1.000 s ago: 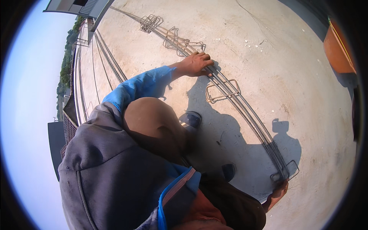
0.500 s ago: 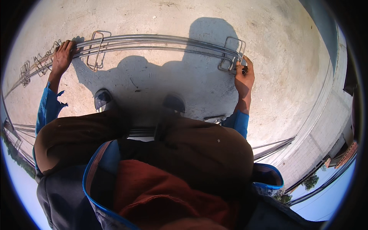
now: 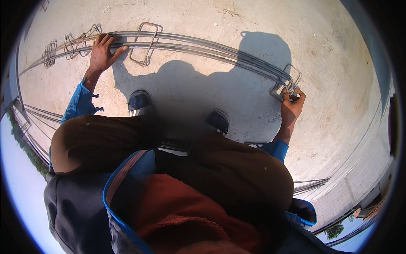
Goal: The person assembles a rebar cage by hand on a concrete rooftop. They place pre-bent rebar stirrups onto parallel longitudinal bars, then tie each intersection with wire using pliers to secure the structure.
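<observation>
A bundle of long steel bars (image 3: pixel 188 48) lies across the ground in front of me, with bent ends at the right. My left hand (image 3: pixel 101 56) has its fingers curled over the bars on the left, the thumb apart and lying along the lower bars. My right hand (image 3: pixel 291 111) is closed at the bent ends, its fingertips on a rectangular steel stirrup (image 3: pixel 300 74) there. Something small and dark shows between those fingers, too small to name. Another stirrup (image 3: pixel 146 43) is around the bars just right of my left hand.
Several more stirrups (image 3: pixel 50 54) sit along the bars at the far left. My shoes (image 3: pixel 139 100) are on the pale concrete ground (image 3: pixel 338 84), close behind the bars. More bars lie at the left (image 3: pixel 42 113) and lower right (image 3: pixel 312 185). A pale block wall stands at the right.
The whole view has shifted, so bars and hands appear further right. My left thumb now stands out from the fingers. My right hand stays at the bent bar ends.
</observation>
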The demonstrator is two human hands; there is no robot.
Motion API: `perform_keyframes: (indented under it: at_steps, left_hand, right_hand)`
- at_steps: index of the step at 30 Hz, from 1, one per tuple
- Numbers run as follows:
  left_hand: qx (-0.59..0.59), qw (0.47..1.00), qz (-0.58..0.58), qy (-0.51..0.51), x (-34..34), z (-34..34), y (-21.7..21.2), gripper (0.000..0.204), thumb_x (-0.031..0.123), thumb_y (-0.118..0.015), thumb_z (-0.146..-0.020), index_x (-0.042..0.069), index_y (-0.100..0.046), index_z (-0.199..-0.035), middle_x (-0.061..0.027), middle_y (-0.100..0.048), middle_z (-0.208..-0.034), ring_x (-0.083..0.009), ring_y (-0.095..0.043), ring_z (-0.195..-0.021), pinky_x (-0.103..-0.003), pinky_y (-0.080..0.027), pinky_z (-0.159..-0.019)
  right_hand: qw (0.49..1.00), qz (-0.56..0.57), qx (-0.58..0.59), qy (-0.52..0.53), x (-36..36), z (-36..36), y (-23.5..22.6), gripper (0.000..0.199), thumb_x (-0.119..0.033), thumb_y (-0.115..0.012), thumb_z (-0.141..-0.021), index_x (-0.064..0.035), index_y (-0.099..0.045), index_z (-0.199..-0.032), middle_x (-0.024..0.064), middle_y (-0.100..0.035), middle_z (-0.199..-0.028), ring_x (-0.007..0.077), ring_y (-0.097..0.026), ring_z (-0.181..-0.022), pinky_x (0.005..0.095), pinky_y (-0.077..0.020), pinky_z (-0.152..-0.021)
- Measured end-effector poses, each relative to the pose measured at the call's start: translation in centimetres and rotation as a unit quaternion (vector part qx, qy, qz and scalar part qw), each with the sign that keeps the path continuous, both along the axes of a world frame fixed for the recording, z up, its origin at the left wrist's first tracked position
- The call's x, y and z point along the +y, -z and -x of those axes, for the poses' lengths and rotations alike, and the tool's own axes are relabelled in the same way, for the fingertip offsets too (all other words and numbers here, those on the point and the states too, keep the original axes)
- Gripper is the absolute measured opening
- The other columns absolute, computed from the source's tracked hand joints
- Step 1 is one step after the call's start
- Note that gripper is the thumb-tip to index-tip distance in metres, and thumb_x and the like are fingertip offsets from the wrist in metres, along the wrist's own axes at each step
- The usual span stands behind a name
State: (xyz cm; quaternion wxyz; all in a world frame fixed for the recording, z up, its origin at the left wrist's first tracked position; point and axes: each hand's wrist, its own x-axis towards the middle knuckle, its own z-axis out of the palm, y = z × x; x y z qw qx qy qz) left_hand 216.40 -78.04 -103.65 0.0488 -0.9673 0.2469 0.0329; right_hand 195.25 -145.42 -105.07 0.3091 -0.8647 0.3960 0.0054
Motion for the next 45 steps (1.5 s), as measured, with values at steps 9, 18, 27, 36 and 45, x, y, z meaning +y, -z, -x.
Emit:
perform_keyframes:
  at_steps: [9,18,27,36,45]
  left_hand:
    - [0.09,0.993,-0.007,0.069,0.0,-0.4,-1.1,0.04,0.044,-0.062,-0.105,0.009,-0.068,-0.122,-0.0083,-0.07,-0.116,-0.0296,-0.069,-0.109,-0.043,-0.056,-0.097]
    - [0.222,0.962,0.141,-0.073,-1.1,-0.3,-3.8,0.055,0.054,-0.052,-0.109,0.003,-0.067,-0.094,-0.0183,-0.067,-0.077,-0.0396,-0.069,-0.074,-0.053,-0.054,-0.072]
    - [0.263,0.958,0.102,-0.051,-0.8,1.8,-3.7,0.07,0.069,-0.06,-0.099,0.002,-0.068,-0.081,-0.0191,-0.067,-0.073,-0.0422,-0.069,-0.073,-0.052,-0.054,-0.067]
    - [0.253,0.95,0.091,-0.157,-1.6,2.5,-3.1,0.068,0.064,-0.059,-0.097,0.002,-0.063,-0.126,-0.0281,-0.071,-0.105,-0.0462,-0.071,-0.099,-0.053,-0.057,-0.088]
    - [0.22,0.957,0.108,-0.158,-4.9,0.4,-1.4,0.089,0.041,-0.073,-0.083,0.0,-0.046,-0.156,-0.0306,-0.045,-0.158,-0.0492,-0.059,-0.132,-0.048,-0.05,-0.112]
  right_hand:
    - [0.992,-0.047,-0.068,-0.091,-1.3,0.1,-1.2,0.029,-0.028,-0.073,-0.103,-0.0002,-0.067,-0.107,0.0044,-0.054,-0.084,0.015,-0.049,-0.078,0.0304,-0.042,-0.072]
    - [0.986,-0.091,-0.027,-0.134,0.2,1.2,-3.0,0.042,-0.037,-0.062,-0.11,-0.003,-0.054,-0.087,0.0022,-0.04,-0.077,0.0126,-0.041,-0.077,0.0286,-0.0361,-0.072]
    - [0.966,-0.246,-0.036,-0.068,-3.3,3.7,-0.6,0.038,-0.029,-0.064,-0.109,-0.0066,-0.05,-0.082,-0.0038,-0.043,-0.081,0.0094,-0.038,-0.081,0.0267,-0.0332,-0.074]
    - [0.954,-0.209,0.131,-0.169,-3.7,0.6,-0.9,0.031,-0.022,-0.067,-0.103,0.0026,-0.071,-0.122,0.0103,-0.073,-0.111,0.0207,-0.064,-0.105,0.0352,-0.0471,-0.098]
    - [0.984,-0.055,0.09,-0.142,-0.1,2.6,-5.1,0.073,0.002,-0.062,-0.091,-0.006,-0.043,-0.161,0.0226,-0.042,-0.166,0.0362,-0.037,-0.156,0.0444,-0.0336,-0.125]
